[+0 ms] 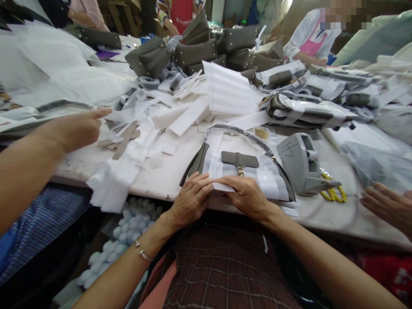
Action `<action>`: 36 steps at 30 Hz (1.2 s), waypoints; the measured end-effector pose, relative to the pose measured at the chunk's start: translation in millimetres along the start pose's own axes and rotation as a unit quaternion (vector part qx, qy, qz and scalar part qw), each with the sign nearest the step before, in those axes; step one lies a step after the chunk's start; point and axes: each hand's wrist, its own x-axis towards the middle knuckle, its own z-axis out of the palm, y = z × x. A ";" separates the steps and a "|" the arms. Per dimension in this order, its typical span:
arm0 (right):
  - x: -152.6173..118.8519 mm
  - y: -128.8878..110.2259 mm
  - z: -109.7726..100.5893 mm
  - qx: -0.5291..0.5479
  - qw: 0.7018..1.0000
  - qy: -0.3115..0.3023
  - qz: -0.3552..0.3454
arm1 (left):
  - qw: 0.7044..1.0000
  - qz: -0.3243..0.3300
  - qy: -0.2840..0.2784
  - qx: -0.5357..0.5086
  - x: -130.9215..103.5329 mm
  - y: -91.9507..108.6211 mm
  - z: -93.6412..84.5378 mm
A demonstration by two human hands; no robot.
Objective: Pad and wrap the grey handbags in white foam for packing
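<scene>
A grey-green handbag (199, 159) lies at the table's front edge, its front covered with white foam sheet and its handle wrapped in clear film. A flap with a gold clasp (240, 171) shows through the wrapping. Both my hands are at the bag's near edge. My left hand (193, 195) has its fingers pressed together over a folded white strip (222, 187) at the bag's lower left. My right hand (246, 195) pinches the same strip from the right, its index finger pointing toward my left hand.
Right of the bag stand a grey tape dispenser (298, 165) and yellow-handled scissors (334, 191). White foam strips (189, 116) and more handbags (196, 53) are heaped behind. Other people's hands reach in at left (77, 128) and right (386, 204).
</scene>
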 end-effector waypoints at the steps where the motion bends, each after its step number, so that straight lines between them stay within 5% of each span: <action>1: 2.5 0.7 -0.4 0.002 1.000 -0.002 0.018 | 0.999 -0.035 -0.006 -0.023 0.4 4.7 -2.4; 9: 30.8 2.6 -10.9 0.001 0.993 -0.041 0.111 | 0.975 -0.206 0.083 -0.010 29.4 28.1 5.8; 16: 32.2 10.9 -11.1 0.003 0.996 -0.024 0.081 | 0.980 -0.196 0.022 -0.033 26.7 28.7 -7.8; 22: 18.8 18.6 0.2 -0.141 0.989 0.031 -0.010 | 0.967 -0.225 -0.035 -0.111 28.3 26.7 -16.2; 36: 23.2 11.3 11.8 -0.177 0.982 0.040 0.043 | 0.980 -0.194 0.039 -0.031 22.9 37.3 0.0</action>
